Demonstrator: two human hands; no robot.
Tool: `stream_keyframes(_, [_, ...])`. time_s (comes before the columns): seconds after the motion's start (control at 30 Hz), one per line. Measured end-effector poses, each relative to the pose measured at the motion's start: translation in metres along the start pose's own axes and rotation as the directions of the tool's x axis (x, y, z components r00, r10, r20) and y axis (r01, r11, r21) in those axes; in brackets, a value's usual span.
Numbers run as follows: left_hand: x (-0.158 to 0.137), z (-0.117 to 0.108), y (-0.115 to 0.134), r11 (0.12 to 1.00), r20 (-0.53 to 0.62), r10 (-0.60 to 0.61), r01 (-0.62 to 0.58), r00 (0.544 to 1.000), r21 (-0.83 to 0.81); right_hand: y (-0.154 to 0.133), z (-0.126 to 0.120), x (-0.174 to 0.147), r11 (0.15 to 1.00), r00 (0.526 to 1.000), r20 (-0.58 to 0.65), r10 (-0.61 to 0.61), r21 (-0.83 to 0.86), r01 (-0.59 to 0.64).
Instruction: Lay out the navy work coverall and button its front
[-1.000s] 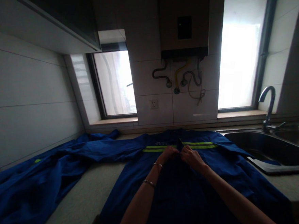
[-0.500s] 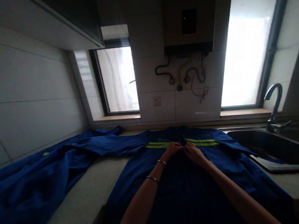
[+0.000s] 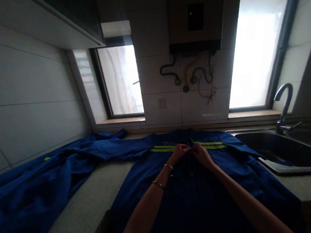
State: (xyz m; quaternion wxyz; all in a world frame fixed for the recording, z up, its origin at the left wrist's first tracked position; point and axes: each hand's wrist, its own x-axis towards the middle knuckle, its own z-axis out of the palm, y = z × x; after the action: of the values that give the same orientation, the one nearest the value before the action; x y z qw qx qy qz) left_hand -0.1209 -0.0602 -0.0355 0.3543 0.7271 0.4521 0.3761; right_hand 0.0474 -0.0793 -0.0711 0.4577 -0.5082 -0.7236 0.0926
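Observation:
A dark blue work jacket with yellow-green reflective stripes lies spread, front up, on the countertop. At its front opening, level with the chest stripes, my left hand pinches one edge of the cloth. My right hand meets it there from the other side, fingers closed on the opposite edge. The fingertips nearly touch, and they hide whatever fastening lies between them. Two bracelets circle my left wrist and forearm. Above the hands, the collar end of the opening stands slightly apart.
More blue clothing lies crumpled along the left counter. At the right are a sink and a tap; one sleeve reaches the sink's rim. A water heater with pipes hangs on the tiled wall, between two windows.
Both hands stay at the same spot on the jacket front, with small shifts of the fingers. The right hand's wrist is a little more raised. The camera view has shifted slightly.

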Motion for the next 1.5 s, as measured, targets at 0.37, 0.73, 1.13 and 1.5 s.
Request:
stream_keyframes(0.37, [-0.039,-0.005,0.014,0.984,0.375,-0.174,0.178,0.911,0.024,0.008,-0.012,0.012,0.750,0.939,0.173,0.297,0.566,-0.342])
stream_keyframes(0.73, [-0.069,-0.013,0.018,0.958,0.520,-0.245,0.288,0.818,-0.003,-0.033,-0.036,-0.013,0.996,0.994,-0.069,-0.087,0.009,0.088])
stream_keyframes(1.13, [-0.069,-0.006,0.025,0.950,0.462,-0.191,0.281,0.866,-0.134,-0.098,-0.044,-0.118,0.872,0.930,0.284,-0.235,-0.362,0.331])
stream_keyframes(1.5, [-0.072,-0.009,0.030,0.945,0.388,-0.226,0.298,0.894,-0.137,-0.095,-0.043,-0.104,0.774,0.882,0.301,-0.364,-0.429,0.466])
